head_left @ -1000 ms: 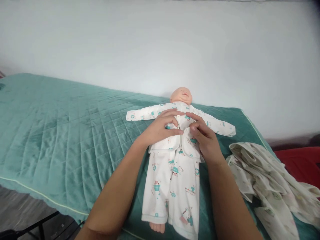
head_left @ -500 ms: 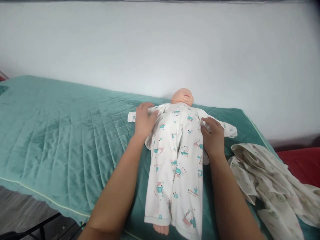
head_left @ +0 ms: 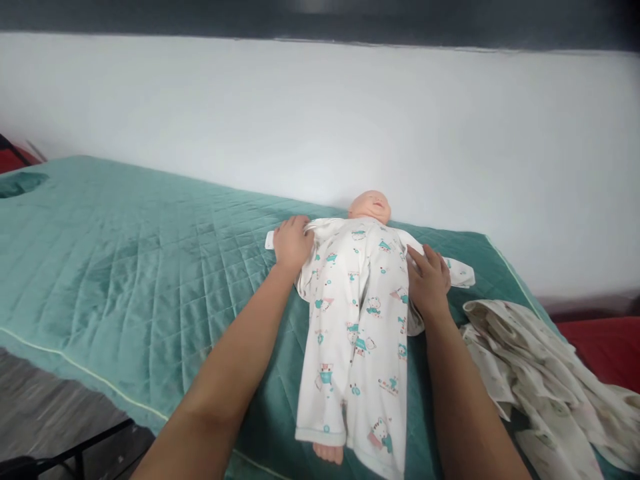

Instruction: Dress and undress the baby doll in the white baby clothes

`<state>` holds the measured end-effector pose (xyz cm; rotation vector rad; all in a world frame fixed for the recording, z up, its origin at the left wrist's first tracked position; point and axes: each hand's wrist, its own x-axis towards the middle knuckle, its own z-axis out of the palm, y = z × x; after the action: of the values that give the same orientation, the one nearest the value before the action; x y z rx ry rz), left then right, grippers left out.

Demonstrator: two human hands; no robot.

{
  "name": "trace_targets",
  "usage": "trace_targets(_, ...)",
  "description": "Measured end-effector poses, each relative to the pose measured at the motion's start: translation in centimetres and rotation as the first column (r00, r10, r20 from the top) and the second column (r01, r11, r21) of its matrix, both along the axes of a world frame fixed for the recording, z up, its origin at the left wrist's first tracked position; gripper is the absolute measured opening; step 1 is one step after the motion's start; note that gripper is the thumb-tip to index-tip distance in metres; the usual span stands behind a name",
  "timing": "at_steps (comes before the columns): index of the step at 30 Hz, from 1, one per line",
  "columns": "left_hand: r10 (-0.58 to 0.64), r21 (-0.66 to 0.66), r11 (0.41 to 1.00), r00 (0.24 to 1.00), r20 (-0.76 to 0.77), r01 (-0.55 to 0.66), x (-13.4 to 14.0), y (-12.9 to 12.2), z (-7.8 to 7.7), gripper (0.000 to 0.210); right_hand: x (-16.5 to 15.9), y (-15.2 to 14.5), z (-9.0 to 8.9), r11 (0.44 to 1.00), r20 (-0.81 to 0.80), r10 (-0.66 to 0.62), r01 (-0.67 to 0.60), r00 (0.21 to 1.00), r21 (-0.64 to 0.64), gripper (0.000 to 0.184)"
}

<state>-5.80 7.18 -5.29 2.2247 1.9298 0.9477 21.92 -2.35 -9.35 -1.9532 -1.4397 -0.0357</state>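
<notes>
- Baby doll: on its back on the green quilted cover, head at the far edge by the wall, legs toward the near edge.
- Printed trousers: over torso and legs, top just below the neck. Can't tell if worn that high or just laid over.
- One foot out past a cuff; no foot visible at the other.
- Matching shirt: sleeves spread both sides, hem out beside the trousers.
- Left hand: curled over one sleeve by the trousers' side; can't tell if it grips.
- Right hand: fingers loosely bent against the opposite side; hold unclear.
- Progress, my read: both garments in position, trouser top and shirt hem not yet straightened.
- Crumpled printed cloth: near right corner of cover, red item beyond that edge.
</notes>
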Motion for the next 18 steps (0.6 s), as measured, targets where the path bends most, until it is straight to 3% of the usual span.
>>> trace_targets(3,0.111,-0.024,0.994,0.993,0.041,-0.11,-1.0,-0.2,0.0,0.028,0.0,0.2,-0.2,0.998,-0.011,0.004,-0.003,1.0,0.07,0.041)
trace_targets(6,0.1,-0.042,0.994,0.994,0.038,-0.099,-1.1,-0.7,0.0,0.028,-0.1,1.0,0.0,0.994,-0.028,-0.038,0.041,0.999,0.105,0.036)
trace_targets(12,0.086,-0.029,0.996,0.995,0.06,-0.085,-0.5,-0.7,-0.3,0.026,-0.5,3.9,1.9,0.994,-0.055,-0.108,0.109,0.993,0.007,0.029)
trace_targets(18,0.073,-0.025,0.997,0.995,0.07,-0.071,-0.6,-0.5,-0.4,0.026,1.0,4.6,3.4,0.992,0.091,-0.049,0.059,0.995,-0.108,0.023)
